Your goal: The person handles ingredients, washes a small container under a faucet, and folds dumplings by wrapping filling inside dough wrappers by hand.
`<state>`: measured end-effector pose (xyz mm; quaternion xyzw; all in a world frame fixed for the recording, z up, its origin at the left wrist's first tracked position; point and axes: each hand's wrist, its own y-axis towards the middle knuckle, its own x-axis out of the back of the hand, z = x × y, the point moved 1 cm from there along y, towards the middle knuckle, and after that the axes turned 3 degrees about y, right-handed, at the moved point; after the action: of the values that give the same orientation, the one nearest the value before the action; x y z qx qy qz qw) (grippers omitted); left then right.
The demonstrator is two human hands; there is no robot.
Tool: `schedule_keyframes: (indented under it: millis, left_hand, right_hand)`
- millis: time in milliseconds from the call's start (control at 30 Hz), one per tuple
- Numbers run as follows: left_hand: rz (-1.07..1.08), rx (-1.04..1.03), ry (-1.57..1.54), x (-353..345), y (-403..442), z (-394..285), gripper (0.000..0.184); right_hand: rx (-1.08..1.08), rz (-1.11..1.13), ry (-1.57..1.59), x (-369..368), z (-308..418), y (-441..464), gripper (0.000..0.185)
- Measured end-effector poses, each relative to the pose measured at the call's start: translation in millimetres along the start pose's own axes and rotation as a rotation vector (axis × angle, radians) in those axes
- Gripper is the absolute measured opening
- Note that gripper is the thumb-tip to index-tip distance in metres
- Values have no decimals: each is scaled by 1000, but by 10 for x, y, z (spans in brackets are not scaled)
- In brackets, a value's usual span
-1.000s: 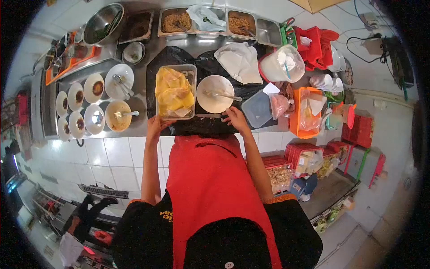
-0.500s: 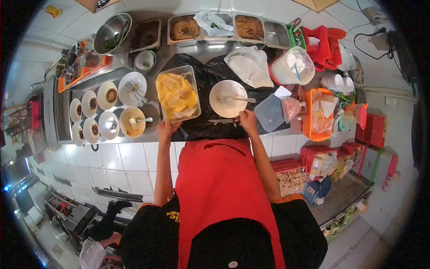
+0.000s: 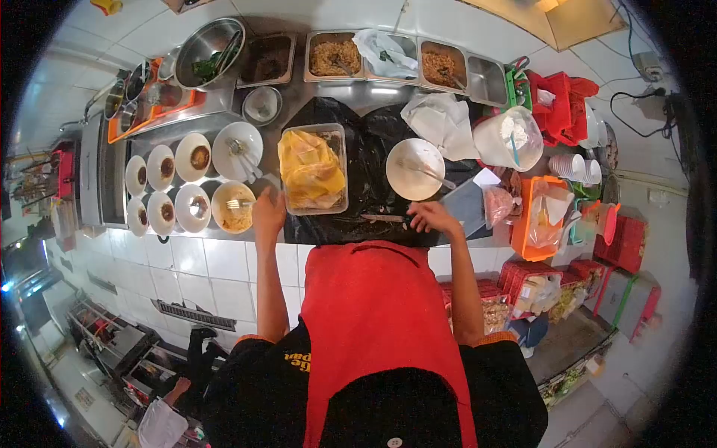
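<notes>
My left hand [image 3: 269, 214] is at the counter's front edge, between a white bowl [image 3: 221, 222] and a clear tub [image 3: 345, 170]. A fork [image 3: 236, 203] lies in the bowl, its handle end close to this hand; whether the fingers touch it is unclear. Yellow sheets [image 3: 312, 170] fill the tub. My right hand [image 3: 436, 218] hovers by the dark handle of a knife [image 3: 385, 218], fingers apart and nothing visible in them. Behind the knife stands another white bowl [image 3: 403, 187] with a utensil [image 3: 426, 172] in it.
Several sauce-stained bowls [image 3: 161, 166] stand at left, beside a plate of cutlery [image 3: 226, 136]. Metal food pans [image 3: 334, 76] line the back. A tub of white powder [image 3: 489, 138], a grey lid [image 3: 464, 205] and an orange basket [image 3: 525, 224] are at right. Another person's arm [image 3: 178, 390] shows at lower left.
My left hand has left the tub's edge and moved left toward the bowl with the fork. My right hand has come off the knife handle area slightly, fingers spreading. The camera view has shifted.
</notes>
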<state>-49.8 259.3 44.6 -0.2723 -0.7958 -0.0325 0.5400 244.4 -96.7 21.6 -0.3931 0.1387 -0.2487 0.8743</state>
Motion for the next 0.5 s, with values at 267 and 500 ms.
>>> schedule_keyframes:
  millis: [267, 500]
  left_hand:
    - [63, 82, -230, 169, -15, -423, 39]
    - [46, 89, -175, 218, -136, -476, 35]
  right_hand:
    - [101, 301, -384, -587, 620, 152, 38]
    - [390, 290, -482, -1181, 1243, 570, 30]
